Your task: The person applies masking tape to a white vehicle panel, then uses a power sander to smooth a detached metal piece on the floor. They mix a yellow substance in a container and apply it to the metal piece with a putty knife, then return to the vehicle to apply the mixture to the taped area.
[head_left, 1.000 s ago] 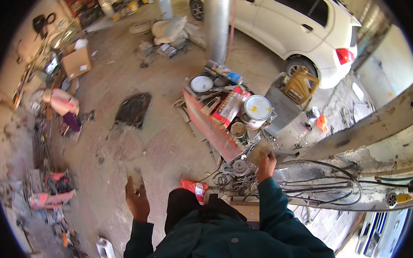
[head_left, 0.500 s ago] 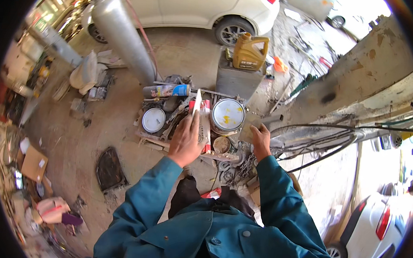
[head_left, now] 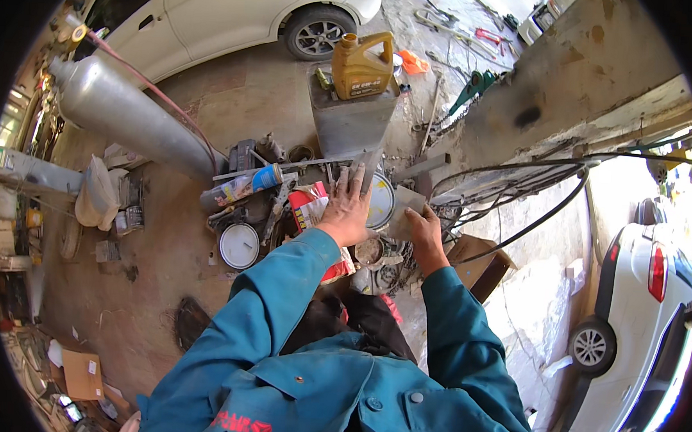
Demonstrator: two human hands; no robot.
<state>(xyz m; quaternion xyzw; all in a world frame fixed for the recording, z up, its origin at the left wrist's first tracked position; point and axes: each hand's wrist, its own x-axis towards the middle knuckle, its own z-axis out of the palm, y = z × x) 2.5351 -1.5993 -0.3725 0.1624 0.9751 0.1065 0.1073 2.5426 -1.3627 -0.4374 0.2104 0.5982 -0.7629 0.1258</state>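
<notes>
My left hand [head_left: 348,210] is over the bench with its back up and fingers stretched along a thin grey plate [head_left: 371,164], which it seems to hold. The plate's lower part is hidden behind the hand. To its right, my right hand [head_left: 426,234] pinches a flat, squarish grey-brown piece [head_left: 403,217] between thumb and fingers. Beneath and between the hands is a round tin [head_left: 381,202] with yellow smears on its lid, partly covered. A red and white box [head_left: 309,201] lies under my left hand and wrist.
The low bench also carries a white-lidded tin [head_left: 239,246], a blue-labelled spray can [head_left: 246,186] and a small round container [head_left: 368,252]. Behind stands a gold oil jug [head_left: 362,67] on a grey block [head_left: 351,126]. A silver cylinder [head_left: 136,115] leans left; black cables [head_left: 513,166] hang right.
My view has swung right and tilted. The left hand has turned so the plate, earlier edge-on and pale, shows more of its face. Both hands are closer together.
</notes>
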